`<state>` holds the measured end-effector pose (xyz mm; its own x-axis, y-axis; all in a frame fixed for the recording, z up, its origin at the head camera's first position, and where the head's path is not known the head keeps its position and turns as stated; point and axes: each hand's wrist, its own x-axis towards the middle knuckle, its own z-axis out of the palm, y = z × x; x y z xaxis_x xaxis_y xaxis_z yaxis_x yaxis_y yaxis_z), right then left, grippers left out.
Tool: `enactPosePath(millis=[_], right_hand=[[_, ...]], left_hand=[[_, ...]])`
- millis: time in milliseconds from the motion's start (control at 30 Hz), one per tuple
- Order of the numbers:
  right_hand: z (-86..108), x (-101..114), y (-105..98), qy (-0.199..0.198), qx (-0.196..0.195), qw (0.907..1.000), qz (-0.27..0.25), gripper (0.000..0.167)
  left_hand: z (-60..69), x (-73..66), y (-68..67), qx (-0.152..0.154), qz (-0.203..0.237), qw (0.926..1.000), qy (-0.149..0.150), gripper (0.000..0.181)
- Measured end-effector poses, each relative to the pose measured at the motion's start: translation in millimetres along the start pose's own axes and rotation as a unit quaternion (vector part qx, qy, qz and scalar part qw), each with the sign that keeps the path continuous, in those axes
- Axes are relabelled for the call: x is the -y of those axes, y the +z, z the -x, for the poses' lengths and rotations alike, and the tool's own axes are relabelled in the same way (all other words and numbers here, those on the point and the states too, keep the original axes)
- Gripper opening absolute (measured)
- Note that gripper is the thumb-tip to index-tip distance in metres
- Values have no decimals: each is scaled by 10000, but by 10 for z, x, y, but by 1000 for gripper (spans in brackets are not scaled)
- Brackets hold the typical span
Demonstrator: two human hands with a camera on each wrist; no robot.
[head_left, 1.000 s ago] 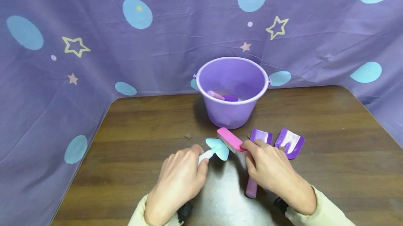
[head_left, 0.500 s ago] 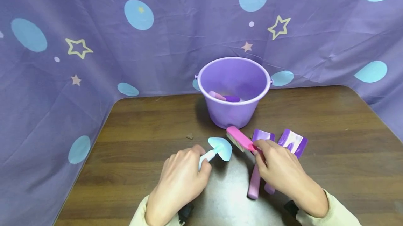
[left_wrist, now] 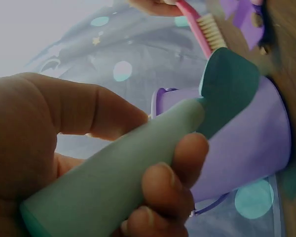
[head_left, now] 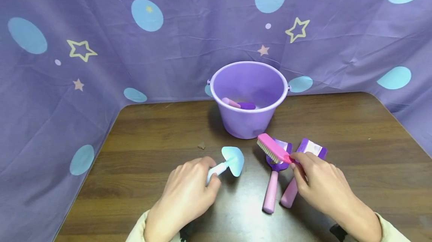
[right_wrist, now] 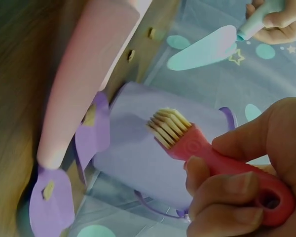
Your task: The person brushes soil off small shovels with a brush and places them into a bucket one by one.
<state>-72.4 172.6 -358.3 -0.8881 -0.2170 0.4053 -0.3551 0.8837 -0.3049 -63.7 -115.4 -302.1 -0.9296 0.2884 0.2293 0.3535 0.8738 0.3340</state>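
Left hand: wrapped firmly round the pale blue trowel [head_left: 233, 159], and here's the left hand [head_left: 185, 193] well back on the handle, seemingly to keep the blade free out front, over the table [head_left: 152, 167].
Right hand: clasping the pink brush [head_left: 273, 147]! The right hand [head_left: 318, 184] keeps to its handle, probably to leave the bristles clear; they face the trowel, with a gap between.
Purple scoops: two of them lying on the wood, the left scoop [head_left: 274, 178] partly under the brush from above, the right scoop [head_left: 290, 193] partly behind the right hand.
Bucket: upright behind the lot, the bucket [head_left: 248, 122] perhaps parked there to leave room in front; a pink handle [head_left: 231, 102] and a purple piece [head_left: 247, 105] sit inside.
Head view: it alone looks into the bucket, and spots a tan scrap [head_left: 201, 145] on the wood.
Right-wrist view: more tan bits [right_wrist: 48, 189], apparently on the scoop blades, plus the hole in the brush's handle!
Left-wrist view: the trowel's teal butt [left_wrist: 32, 221], hidden from above.
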Motion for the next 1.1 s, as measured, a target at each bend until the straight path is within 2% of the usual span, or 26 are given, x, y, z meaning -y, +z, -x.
enactPosePath(millis=[233,333,533,633,867,1100], right_hand=[[65,-100,-75,-69,-139,9998,155,22],[87,-146,-97,-18,-143,9997,222,22],[100,-228,-153,24,-178,9993,319,21],[99,-261,-183,16,-199,9991,385,22],[116,-309,-227,-2,-258,9987,429,22],[135,-338,-252,71,-247,9986,460,20]], left_hand=[[-37,59,-192,-167,-162,9991,360,11],[-61,68,-296,-364,-225,9971,629,14],[-143,29,-516,-823,-401,9859,1403,16],[-216,2,-620,-956,-431,9801,1687,17],[-517,-52,-746,-1005,-406,9721,2082,19],[-990,-102,-737,-768,-698,9733,2046,17]])
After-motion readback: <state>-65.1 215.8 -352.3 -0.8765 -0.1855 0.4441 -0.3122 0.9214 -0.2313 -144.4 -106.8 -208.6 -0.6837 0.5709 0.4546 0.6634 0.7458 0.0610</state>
